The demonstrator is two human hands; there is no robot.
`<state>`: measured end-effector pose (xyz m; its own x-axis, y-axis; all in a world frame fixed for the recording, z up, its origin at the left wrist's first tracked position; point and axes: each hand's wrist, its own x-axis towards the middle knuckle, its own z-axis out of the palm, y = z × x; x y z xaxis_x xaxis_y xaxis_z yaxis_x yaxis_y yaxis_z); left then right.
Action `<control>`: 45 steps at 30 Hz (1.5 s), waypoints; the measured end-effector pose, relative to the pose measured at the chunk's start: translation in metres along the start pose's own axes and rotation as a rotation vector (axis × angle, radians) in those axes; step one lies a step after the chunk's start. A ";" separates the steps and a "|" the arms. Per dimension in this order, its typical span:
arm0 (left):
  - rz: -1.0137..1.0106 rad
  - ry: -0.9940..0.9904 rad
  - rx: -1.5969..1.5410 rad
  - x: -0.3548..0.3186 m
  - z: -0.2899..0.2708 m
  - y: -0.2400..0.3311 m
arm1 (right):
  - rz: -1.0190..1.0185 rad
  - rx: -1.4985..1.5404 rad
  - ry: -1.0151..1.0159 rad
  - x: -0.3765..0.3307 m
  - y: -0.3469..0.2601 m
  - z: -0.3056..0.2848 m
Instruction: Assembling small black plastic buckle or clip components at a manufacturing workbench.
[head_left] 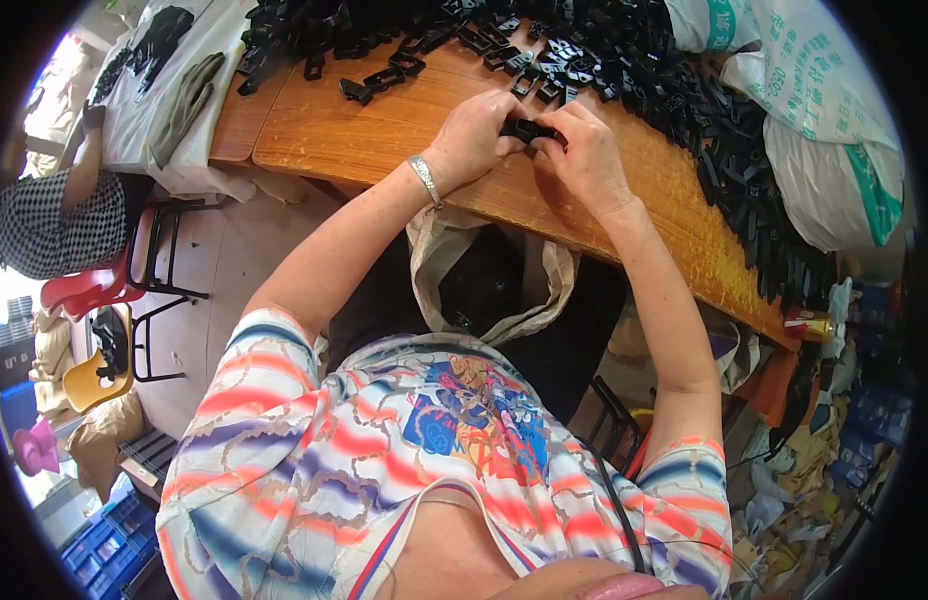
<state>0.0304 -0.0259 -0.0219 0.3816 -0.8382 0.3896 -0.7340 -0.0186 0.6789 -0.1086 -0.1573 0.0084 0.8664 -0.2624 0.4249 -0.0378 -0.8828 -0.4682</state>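
Far left: got a co-worker [82, 175] in checkered clothing [59, 230] by a red chair [79, 292]. Next, grey-green cloth [187, 105] on a white sheet [134, 128]. Then wooden table [324, 125] with a few loose black parts [384, 78], up and left of left hand [471, 130]. Seeing left hand bunched narrow, pinching left end of a small black part [527, 130]. Got that part directly between both hands, touching each; mostly covered, can't tell exact shape or whether clear of tabletop. Seeing right hand [586, 150] pinching right end, also narrow. Beyond, heaped black pieces [629, 75] running down table's right side. Far right: white sack [814, 180] beside heap.
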 end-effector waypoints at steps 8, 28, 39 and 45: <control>-0.019 -0.013 -0.012 -0.001 -0.002 -0.002 | -0.036 -0.034 -0.043 0.006 -0.003 0.005; -0.001 0.024 0.333 0.044 -0.014 -0.003 | -0.086 -0.030 -0.058 -0.096 -0.077 0.008; 0.060 0.108 0.307 0.039 0.004 -0.006 | 0.127 -0.390 0.158 0.007 0.072 -0.030; 0.209 0.025 0.251 -0.001 -0.004 0.014 | 0.218 -0.630 0.025 0.033 0.097 -0.025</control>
<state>0.0224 -0.0231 -0.0106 0.2195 -0.8248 0.5211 -0.9123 0.0159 0.4093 -0.0963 -0.2614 -0.0042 0.7945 -0.4629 0.3930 -0.5010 -0.8654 -0.0066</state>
